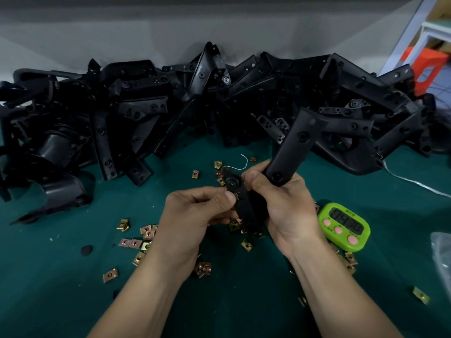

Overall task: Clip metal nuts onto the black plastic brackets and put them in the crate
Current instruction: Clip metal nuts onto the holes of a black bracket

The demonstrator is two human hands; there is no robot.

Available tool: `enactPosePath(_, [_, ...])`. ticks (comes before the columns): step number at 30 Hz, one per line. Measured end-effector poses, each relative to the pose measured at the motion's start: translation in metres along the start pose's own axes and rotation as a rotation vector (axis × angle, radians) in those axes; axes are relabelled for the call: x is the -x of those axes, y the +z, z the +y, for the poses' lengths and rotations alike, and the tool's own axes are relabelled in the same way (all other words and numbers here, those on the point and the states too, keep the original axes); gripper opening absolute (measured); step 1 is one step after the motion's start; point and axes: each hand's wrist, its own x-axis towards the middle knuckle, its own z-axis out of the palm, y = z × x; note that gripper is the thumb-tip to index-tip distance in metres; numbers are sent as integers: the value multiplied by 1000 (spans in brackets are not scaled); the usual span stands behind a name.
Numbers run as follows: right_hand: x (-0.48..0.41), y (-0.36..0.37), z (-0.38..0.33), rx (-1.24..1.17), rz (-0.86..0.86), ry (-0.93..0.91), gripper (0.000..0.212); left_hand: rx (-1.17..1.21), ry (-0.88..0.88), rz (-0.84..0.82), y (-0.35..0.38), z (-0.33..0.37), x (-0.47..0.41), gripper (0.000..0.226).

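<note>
Clipping, mid-frame: my right hand (288, 206) grips the bracket (295, 145), left hand (192, 211) pinches its tab; next, I judge, a thumb-push seats 1 nut (236, 196).

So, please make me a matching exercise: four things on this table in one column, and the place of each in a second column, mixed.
1 held bracket
2 timer
3 pile of brackets
4 loose nuts

A scattered on the green mat
B heaped against the wall
C gripped by the left hand and the right hand
D just right of the right hand

Pairs: 1-C, 2-D, 3-B, 4-A
</note>
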Motion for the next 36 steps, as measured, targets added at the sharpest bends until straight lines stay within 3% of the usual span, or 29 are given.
enactPosePath(8, [3, 5, -1, 25, 26, -1, 21, -44, 50, -8, 1, -3, 1, 13])
enactPosePath(13, [1, 7, -9, -296, 30, 210, 25, -104, 130, 12, 0, -2, -1, 17])
enactPosePath(15, [-2, 4, -14, -417, 116, 228, 22, -342, 215, 142, -7, -5, -4, 12])
enactPosePath(17, [-4, -1, -18, -514, 174, 224, 10, -728, 279, 224, -17, -6, -5, 33])
enactPosePath(22, [-4, -3, -16, -517, 174, 229, 9, -1143, 279, 8, -20, -9, -8, 20])
enactPosePath(30, [-7, -2, -11, -470, 241, 283, 19, -1171, 358, 51, -18, -17, -10, 7])
enactPosePath(36, [-6, -2, -10, -483, 237, 288, 27, -1027, 418, 329, -13, -12, -4, 16])
